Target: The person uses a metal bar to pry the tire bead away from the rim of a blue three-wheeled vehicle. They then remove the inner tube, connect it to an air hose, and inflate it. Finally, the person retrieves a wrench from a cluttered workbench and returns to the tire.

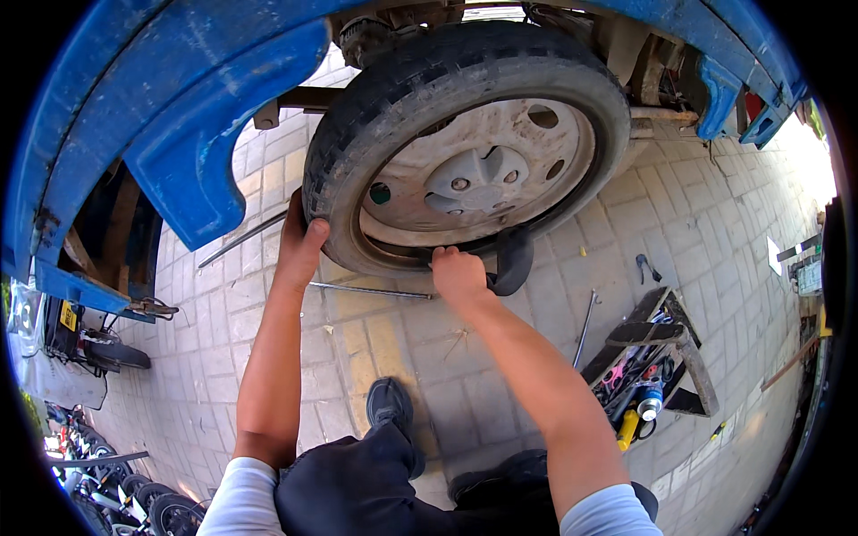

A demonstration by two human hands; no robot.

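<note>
A black tyre [332, 192] on a dirty pale steel wheel rim [487, 129] stands under the blue vehicle body. My left hand [302, 246] grips the tyre's left edge, its thumb on the sidewall and its fingers hidden behind the tread. At the bottom of the wheel, where tyre and rim meet, my right hand [458, 275] is closed. A loop of black inner tube [514, 262] hangs out of the tyre and leads into that hand, though its fingers partly hide the grip. Below the tyre, a thin metal rod [371, 290] lies on the paving.
To the right is an open toolbox [693, 362] with several tools and a can, beside a metal bar [585, 329] and pliers [648, 268]. A second rod [241, 241] lies left of the wheel. Blue bodywork [192, 152] overhangs; bicycles [134, 491] stand far left.
</note>
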